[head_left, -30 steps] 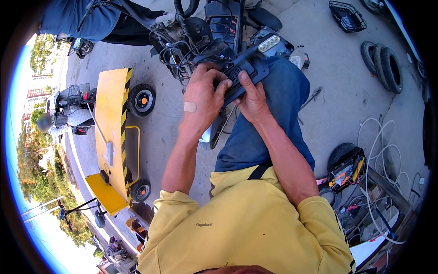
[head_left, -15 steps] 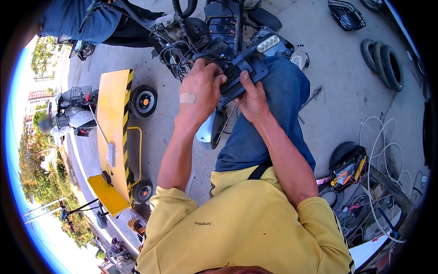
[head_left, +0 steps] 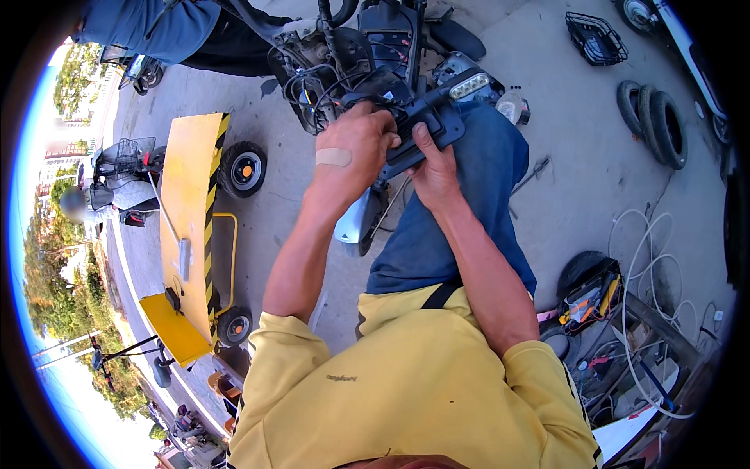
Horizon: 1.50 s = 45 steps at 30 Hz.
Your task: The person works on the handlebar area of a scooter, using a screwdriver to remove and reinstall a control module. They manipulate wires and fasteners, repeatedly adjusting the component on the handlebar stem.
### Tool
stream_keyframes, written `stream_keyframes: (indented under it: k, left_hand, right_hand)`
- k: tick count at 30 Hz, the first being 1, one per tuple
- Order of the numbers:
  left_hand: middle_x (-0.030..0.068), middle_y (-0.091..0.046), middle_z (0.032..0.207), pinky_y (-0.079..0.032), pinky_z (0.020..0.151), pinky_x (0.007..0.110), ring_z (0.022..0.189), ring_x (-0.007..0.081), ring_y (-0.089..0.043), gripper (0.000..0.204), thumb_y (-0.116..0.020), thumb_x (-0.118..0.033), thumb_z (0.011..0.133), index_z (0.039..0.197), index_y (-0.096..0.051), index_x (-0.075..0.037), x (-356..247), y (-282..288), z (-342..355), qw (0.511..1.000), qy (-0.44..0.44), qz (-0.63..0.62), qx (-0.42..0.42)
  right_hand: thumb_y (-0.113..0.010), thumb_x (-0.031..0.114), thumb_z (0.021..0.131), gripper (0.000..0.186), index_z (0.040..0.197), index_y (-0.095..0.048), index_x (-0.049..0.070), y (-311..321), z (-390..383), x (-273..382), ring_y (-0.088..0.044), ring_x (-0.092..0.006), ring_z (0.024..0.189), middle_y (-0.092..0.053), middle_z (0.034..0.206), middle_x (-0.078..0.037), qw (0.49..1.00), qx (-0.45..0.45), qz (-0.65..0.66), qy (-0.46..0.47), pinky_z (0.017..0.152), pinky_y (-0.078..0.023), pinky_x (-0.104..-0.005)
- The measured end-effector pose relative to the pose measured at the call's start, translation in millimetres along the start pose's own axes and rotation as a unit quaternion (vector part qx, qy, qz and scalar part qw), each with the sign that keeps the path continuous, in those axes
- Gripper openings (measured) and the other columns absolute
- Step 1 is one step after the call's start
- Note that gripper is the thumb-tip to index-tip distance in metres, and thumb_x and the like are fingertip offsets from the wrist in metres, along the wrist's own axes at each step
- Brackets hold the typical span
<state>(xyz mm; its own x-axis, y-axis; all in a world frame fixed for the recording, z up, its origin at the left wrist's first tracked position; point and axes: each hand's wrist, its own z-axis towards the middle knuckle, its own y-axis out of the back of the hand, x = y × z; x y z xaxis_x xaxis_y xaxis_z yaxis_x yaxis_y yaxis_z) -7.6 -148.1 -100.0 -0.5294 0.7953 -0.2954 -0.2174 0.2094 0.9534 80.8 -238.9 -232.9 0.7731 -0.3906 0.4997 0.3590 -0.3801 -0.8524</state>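
Observation:
Above my bent knee is a dark plastic scooter panel [head_left: 447, 129] with an LED headlight [head_left: 469, 86] at its far right end. My right hand [head_left: 435, 176] grips the panel's near edge, thumb on top and fingers underneath. My left hand [head_left: 355, 152], with a plaster on its back, is closed at the panel's left part. Its curled fingers hide whatever they pinch. Loose black wires [head_left: 308, 90] hang from the partly stripped scooter front [head_left: 344, 51] just beyond my left hand. Below the panel, a pale blue fender [head_left: 355, 219] covers a wheel.
A yellow cart [head_left: 187, 195] with striped edging stands at left. Another person [head_left: 164, 35] is at the upper left. Old tyres [head_left: 664, 125] and a black wire basket [head_left: 596, 37] lie at right. Tools and a white hose [head_left: 637, 313] crowd the lower right. A clear bottle [head_left: 509, 105] is beyond my knee.
The view has shifted slightly. The panel and its headlight sit a little further right, and both hands stay at the same parts of it.

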Motion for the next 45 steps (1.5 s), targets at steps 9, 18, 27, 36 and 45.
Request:
stream_keyframes:
  k: [9, 18, 27, 36, 45]
  left_hand:
    - [0.0134, -0.069, 0.104, -0.054, 0.083, 0.047, 0.1, 0.0362, -0.068, 0.032, -0.084, -0.022, 0.084, 0.104, -0.07, -0.003, 9.5, -14.0, -7.3, 0.99, 0.074, -0.112, -0.031]
    - [0.0141, -0.066, 0.136, -0.055, 0.098, 0.044, 0.12, 0.0389, -0.065, 0.05, -0.084, -0.023, 0.085, 0.128, -0.068, -0.002, 9.8, -36.2, -35.1, 0.978, 0.025, -0.163, -0.127]
    - [0.012, -0.068, 0.131, -0.058, 0.093, 0.041, 0.115, 0.0346, -0.069, 0.042, -0.086, -0.017, 0.081, 0.119, -0.073, -0.005, 11.1, -35.2, -42.2, 0.973, -0.01, -0.125, -0.192]
    - [0.0104, -0.068, 0.126, -0.058, 0.086, 0.041, 0.108, 0.0337, -0.069, 0.04, -0.087, -0.014, 0.078, 0.114, -0.072, -0.005, 15.9, -36.6, -40.8, 0.968, -0.015, -0.138, -0.208]
    - [0.0122, -0.066, 0.118, -0.056, 0.082, 0.042, 0.1, 0.0358, -0.068, 0.035, -0.087, -0.013, 0.081, 0.108, -0.068, -0.002, 17.2, -35.6, -36.4, 0.95, 0.103, -0.268, -0.122]
  right_hand:
    - [-0.083, 0.012, 0.093, 0.026, 0.113, -0.07, 0.003, -12.5, 2.8, -8.0, -0.069, -0.0118, 0.085, -0.072, 0.101, -0.003, 0.996, -0.056, -0.017, 0.071, 0.076, -0.057, -0.027]
    - [-0.082, 0.016, 0.093, 0.026, 0.113, -0.069, 0.007, 4.2, 3.0, -11.1, -0.066, -0.0095, 0.08, -0.07, 0.1, -0.001, 0.999, -0.02, 0.019, 0.047, 0.058, -0.046, -0.0237]
    - [-0.076, 0.028, 0.099, 0.05, 0.141, -0.057, 0.011, 12.8, 0.4, -11.7, -0.067, -0.0186, 0.112, -0.066, 0.128, -0.006, 0.997, 0.057, 0.041, 0.019, 0.083, -0.059, -0.03]
    - [-0.084, 0.025, 0.092, 0.06, 0.142, -0.056, 0.007, 12.8, -1.5, -6.1, -0.064, -0.0239, 0.123, -0.064, 0.133, -0.009, 0.997, 0.061, 0.042, -0.025, 0.104, -0.055, -0.0389]
    - [-0.082, 0.013, 0.089, 0.043, 0.127, -0.062, 0.007, 1.7, 2.1, -11.6, -0.066, -0.0179, 0.109, -0.066, 0.115, -0.003, 0.999, 0.013, 0.011, 0.029, 0.098, -0.054, -0.036]
